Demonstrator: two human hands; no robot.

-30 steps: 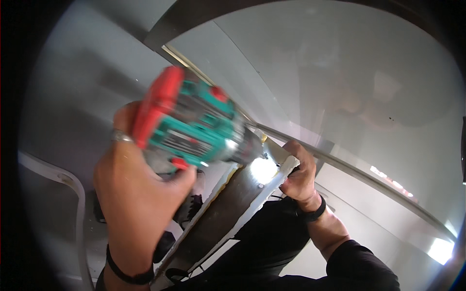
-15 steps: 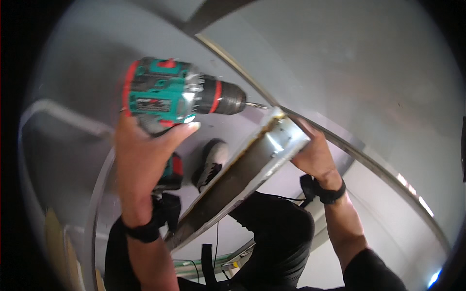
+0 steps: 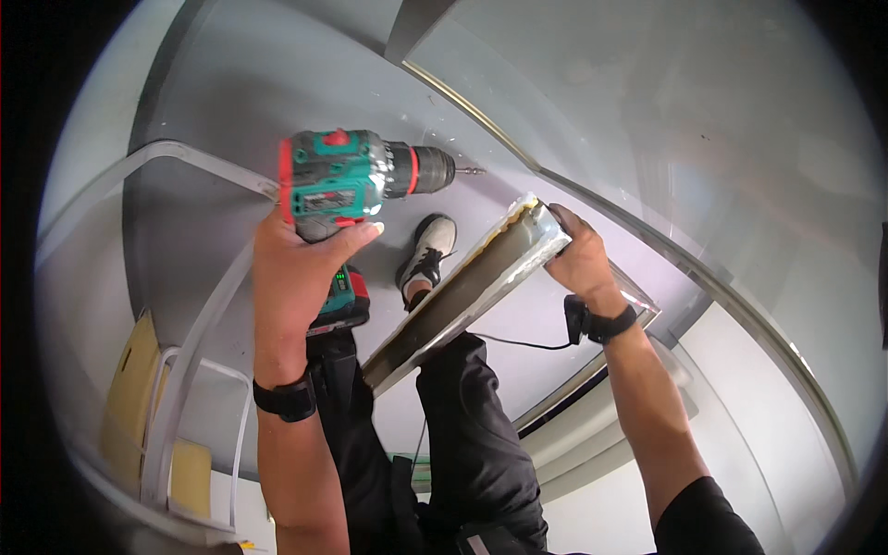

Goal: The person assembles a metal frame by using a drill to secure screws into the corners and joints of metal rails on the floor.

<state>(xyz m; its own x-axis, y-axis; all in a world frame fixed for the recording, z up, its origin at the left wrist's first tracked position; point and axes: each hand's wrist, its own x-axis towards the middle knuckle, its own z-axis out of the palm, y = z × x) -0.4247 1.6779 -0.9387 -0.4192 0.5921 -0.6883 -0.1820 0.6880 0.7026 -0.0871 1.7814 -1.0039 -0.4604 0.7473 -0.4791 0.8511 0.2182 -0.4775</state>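
My left hand (image 3: 305,268) is wrapped round the handle of a green, black and red cordless drill (image 3: 338,185). Its bit (image 3: 472,171) points right, a short gap away from the metal piece. With its fingers closed on the upper end, my right hand (image 3: 583,257) holds a long metal channel (image 3: 467,291). The channel slants down to the lower left across my legs, its hollow side facing me. Yellowish residue lines its upper left edge. Part of the drill handle is hidden by my left hand, and some right fingers are hidden behind the channel end.
A metal-edged glass panel (image 3: 647,120) spans the upper right. At the left stands a pale tubular frame (image 3: 199,347) with tan boards (image 3: 129,398). My shoe (image 3: 432,245) rests on the grey floor (image 3: 250,92). A black cable (image 3: 523,344) runs from my right wrist.
The drill has moved slightly right and down, and its bit has come away from the channel's end. The channel has shifted lower left in my right hand. The whole view has shifted too.
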